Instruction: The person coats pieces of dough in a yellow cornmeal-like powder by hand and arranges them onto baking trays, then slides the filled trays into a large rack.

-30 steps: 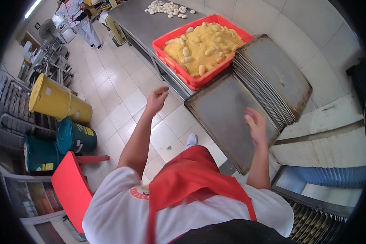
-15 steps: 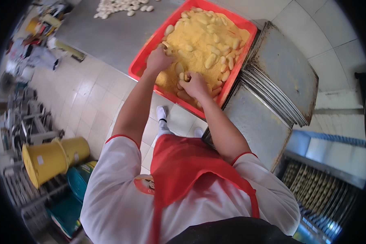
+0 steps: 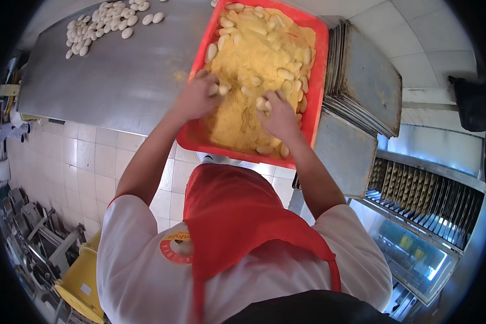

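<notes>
A red plastic tub [image 3: 323, 70] holds a bed of yellow, crumb-like meal [image 3: 254, 48] with several oval dough pieces [image 3: 285, 74] lying in it and half covered. Over the tub's left side my left hand [image 3: 198, 98] is curled round coated dough pieces at its fingertips. Toward the right wall, my right hand [image 3: 279, 114] grips pale dough pieces [image 3: 262, 105] between thumb and fingers. Both hands are slightly blurred, and exactly how many pieces each one holds is hard to make out.
Left of the tub runs a steel table [image 3: 119, 75], with white dough pieces [image 3: 110, 19] piled at its far side. Stacked metal baking trays [image 3: 370, 81] stand close on the right. A rack of loaded trays [image 3: 416, 189] is farther right, and a yellow bin [image 3: 83, 281] is lower left.
The view has shifted, showing more of the steel table. My hands have moved farther apart within the tub, dough pieces in their fingers, and the near part of the meal now shows fewer pieces.
</notes>
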`<state>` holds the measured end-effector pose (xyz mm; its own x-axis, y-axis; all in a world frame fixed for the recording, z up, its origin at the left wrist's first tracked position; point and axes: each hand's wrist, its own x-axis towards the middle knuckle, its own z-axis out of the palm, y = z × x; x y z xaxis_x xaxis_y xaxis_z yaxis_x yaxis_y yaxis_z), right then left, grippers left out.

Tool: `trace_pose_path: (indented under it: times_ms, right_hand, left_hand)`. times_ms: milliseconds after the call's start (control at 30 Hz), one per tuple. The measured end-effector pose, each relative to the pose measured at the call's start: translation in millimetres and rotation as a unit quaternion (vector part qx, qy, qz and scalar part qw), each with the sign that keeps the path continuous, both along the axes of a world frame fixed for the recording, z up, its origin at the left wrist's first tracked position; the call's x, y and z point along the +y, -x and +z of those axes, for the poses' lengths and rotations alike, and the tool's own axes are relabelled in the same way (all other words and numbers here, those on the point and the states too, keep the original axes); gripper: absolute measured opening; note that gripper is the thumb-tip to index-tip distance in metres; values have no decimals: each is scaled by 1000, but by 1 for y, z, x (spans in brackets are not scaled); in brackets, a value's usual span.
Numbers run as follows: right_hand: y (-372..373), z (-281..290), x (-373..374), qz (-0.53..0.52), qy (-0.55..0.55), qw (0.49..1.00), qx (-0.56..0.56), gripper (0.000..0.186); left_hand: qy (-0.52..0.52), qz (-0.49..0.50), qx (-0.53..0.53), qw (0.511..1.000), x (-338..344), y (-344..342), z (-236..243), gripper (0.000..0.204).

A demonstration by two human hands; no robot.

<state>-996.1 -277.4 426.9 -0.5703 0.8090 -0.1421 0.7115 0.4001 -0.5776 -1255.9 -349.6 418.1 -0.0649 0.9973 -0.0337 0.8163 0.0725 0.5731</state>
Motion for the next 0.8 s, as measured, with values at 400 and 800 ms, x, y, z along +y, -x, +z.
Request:
trace_pose_path:
  times_ms: [400,800]
  right_hand:
    - [-32,10,15,-210,352,845,345,41]
    - [-226,12,7,-243,457,579,630,48]
  left_hand:
    - [-84,-57,-84,991,41,27,-18,28]
    - [21,89,-796,599,16,-192,13,45]
